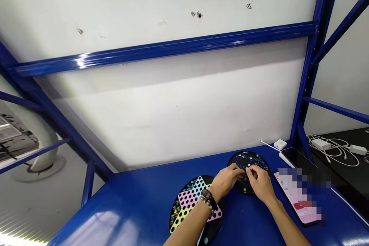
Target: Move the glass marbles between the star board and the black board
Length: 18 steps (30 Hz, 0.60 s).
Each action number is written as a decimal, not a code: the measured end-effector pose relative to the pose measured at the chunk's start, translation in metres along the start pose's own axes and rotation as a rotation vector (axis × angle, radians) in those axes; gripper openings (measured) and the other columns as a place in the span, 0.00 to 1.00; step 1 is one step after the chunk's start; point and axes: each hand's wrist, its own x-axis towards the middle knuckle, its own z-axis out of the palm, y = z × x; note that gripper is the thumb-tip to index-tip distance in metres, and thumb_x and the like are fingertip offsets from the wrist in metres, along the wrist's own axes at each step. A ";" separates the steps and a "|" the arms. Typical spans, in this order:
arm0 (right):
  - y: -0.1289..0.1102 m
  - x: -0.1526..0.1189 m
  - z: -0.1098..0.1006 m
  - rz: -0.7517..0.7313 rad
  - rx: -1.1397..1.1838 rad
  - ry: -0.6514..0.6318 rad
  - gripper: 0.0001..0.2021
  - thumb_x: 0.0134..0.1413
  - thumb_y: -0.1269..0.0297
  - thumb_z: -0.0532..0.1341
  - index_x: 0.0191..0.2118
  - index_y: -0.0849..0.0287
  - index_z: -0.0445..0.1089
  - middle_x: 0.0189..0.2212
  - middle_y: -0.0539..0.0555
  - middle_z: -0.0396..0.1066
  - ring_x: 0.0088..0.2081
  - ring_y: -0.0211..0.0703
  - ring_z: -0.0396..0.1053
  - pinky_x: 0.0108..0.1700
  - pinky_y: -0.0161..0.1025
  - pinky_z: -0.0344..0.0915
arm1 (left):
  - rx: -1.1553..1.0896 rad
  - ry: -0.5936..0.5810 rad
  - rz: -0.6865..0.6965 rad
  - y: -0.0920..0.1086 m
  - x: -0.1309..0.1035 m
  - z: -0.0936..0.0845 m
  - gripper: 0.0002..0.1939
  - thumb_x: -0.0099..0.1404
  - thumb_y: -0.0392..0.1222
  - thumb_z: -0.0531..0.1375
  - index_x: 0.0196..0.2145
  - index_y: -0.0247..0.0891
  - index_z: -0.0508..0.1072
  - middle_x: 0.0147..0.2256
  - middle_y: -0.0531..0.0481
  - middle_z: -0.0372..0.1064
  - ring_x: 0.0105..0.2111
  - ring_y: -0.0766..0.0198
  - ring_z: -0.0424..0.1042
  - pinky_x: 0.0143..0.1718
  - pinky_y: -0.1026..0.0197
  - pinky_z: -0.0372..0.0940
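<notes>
A round black tray (233, 157) with many small marbles lies on the blue table. My left hand (226, 180) reaches over its left edge, thumb and fingertips pinched together; what they hold, if anything, is too small to make out. Over the tray's right part, my right hand (260, 181) is also closed in a pinch, its fingertips close to those of the left. Under my left forearm sits a larger round black board (173, 198) with a star of pink, yellow and light blue dotted panels and marbles around it. A watch (206, 195) is on my left wrist.
A lit phone (300, 203) lies right of my right hand, with a dark phone (298, 158) behind it. A white charger (280, 145) stands at the back. Blue frame bars (173, 48) surround the table (138, 192). White cables (336, 147) lie on a black table.
</notes>
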 end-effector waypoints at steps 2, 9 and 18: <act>-0.001 0.000 -0.002 0.005 0.008 0.016 0.21 0.66 0.49 0.52 0.25 0.54 0.66 0.23 0.50 0.70 0.23 0.40 0.64 0.28 0.37 0.59 | -0.017 0.034 -0.006 -0.004 -0.003 -0.005 0.19 0.75 0.38 0.48 0.53 0.50 0.74 0.48 0.50 0.72 0.41 0.65 0.75 0.44 0.64 0.69; -0.004 -0.001 -0.003 0.034 0.032 -0.016 0.22 0.66 0.45 0.50 0.27 0.54 0.65 0.23 0.51 0.69 0.22 0.41 0.62 0.27 0.37 0.58 | -0.006 0.229 -0.289 -0.070 -0.077 -0.048 0.19 0.74 0.41 0.46 0.52 0.43 0.74 0.49 0.46 0.74 0.44 0.61 0.75 0.48 0.60 0.69; -0.001 -0.005 0.000 0.067 0.030 -0.066 0.23 0.66 0.43 0.50 0.26 0.53 0.63 0.22 0.50 0.67 0.23 0.41 0.62 0.27 0.38 0.58 | 0.101 -0.022 -0.552 -0.108 -0.151 -0.058 0.17 0.68 0.37 0.51 0.47 0.44 0.77 0.46 0.49 0.77 0.47 0.57 0.76 0.46 0.59 0.69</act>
